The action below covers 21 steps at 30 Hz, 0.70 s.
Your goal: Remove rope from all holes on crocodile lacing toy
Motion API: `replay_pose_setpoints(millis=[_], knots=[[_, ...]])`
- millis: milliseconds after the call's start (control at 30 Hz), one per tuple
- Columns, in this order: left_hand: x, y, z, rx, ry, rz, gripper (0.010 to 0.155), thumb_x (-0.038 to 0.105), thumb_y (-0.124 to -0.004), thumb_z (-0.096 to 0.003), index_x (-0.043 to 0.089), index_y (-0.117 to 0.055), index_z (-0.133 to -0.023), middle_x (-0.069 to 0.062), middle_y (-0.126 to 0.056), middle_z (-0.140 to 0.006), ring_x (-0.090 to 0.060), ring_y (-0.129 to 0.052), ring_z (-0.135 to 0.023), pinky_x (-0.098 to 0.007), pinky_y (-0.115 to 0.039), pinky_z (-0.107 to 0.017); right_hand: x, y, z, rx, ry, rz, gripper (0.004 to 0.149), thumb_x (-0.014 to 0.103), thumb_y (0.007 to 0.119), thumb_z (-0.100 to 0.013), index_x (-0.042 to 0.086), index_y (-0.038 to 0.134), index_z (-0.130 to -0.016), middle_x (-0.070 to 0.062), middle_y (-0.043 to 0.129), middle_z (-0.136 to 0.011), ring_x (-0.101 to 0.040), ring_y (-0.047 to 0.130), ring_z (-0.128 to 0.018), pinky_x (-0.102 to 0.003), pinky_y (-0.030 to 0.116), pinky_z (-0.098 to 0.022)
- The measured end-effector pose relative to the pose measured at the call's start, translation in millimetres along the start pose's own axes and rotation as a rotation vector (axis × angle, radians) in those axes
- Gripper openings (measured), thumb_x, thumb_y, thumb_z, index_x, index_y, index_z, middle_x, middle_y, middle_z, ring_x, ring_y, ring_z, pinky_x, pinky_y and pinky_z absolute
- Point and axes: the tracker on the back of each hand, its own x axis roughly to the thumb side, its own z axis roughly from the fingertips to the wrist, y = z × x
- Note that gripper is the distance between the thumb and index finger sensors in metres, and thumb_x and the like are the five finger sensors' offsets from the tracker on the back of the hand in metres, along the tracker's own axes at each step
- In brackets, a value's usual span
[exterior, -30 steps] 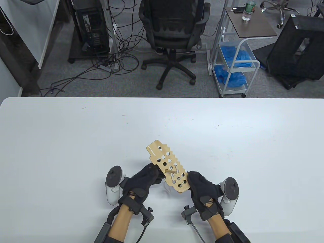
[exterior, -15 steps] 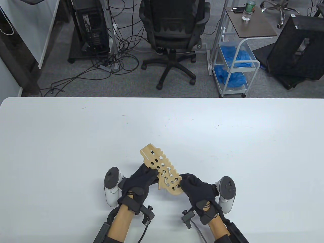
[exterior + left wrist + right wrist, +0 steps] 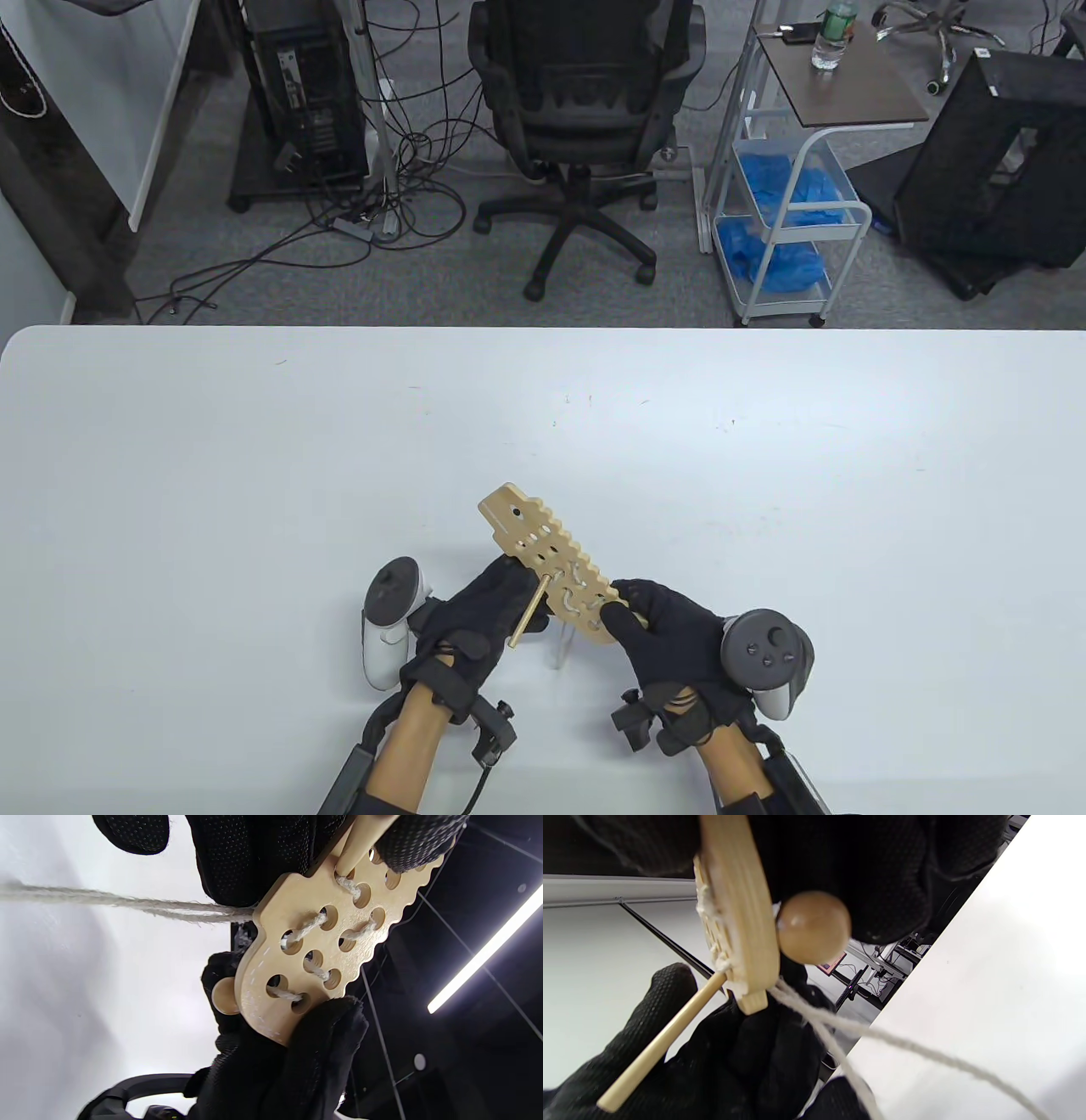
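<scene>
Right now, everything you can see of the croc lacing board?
The crocodile board is a flat, pale wooden plank with one toothed edge and rows of round holes. It is held tilted above the table: the right hand grips its near end, the left hand its side. Off-white rope still laces several near-end holes. A wooden needle pokes out of one hole, and a wooden bead sits against its back.

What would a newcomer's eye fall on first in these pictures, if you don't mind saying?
First the wooden crocodile board, held tilted above the table's near edge between two black-gloved hands: the left hand grips the wooden needle, the right hand the board's near end. Next the pale rope, laced through several holes, with a wooden bead behind the board.
</scene>
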Motion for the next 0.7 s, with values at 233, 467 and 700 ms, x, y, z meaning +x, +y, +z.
replay_pose_setpoints(millis=[233, 467, 700], knots=[[12.3, 4.6, 3.5, 0.12, -0.021, -0.294, 0.063, 0.052, -0.076, -0.0512, 0.023, -0.067, -0.107, 0.002, -0.096, -0.09, -0.023, -0.092, -0.08, -0.063, -0.067, -0.068, -0.4, -2.7, 0.2, -0.016, 0.0, 0.012, 0.045, 0.041, 0.083, -0.039, 0.007, 0.084, -0.068, -0.018, 0.099, -0.062, -0.042, 0.098, -0.054, -0.068, 0.068, -0.055], [22.8, 2.6, 6.5, 0.195, -0.055, -0.527, 0.06, 0.047, -0.08, -0.0492, 0.021, -0.073, -0.103, 0.003, -0.101, -0.081, -0.021, -0.097, -0.071, -0.06, -0.07, -0.066, -6.5, -5.0, -0.2, -0.025, 0.033, -0.007, 0.045, 0.041, 0.083, -0.039, 0.006, 0.085, -0.067, -0.018, 0.1, -0.06, -0.042, 0.099, -0.052, -0.068, 0.069, -0.054], [28.6, 0.1, 8.3, 0.252, -0.076, -0.737, 0.051, 0.038, -0.082, -0.0477, 0.031, -0.08, -0.098, 0.005, -0.103, -0.079, -0.02, -0.098, -0.069, -0.06, -0.071, -0.066, -20.9, -13.3, -0.2, -0.08, 0.131, -0.059, 0.045, 0.041, 0.081, -0.04, 0.005, 0.085, -0.066, -0.019, 0.1, -0.057, -0.041, 0.099, -0.048, -0.067, 0.07, -0.052]])
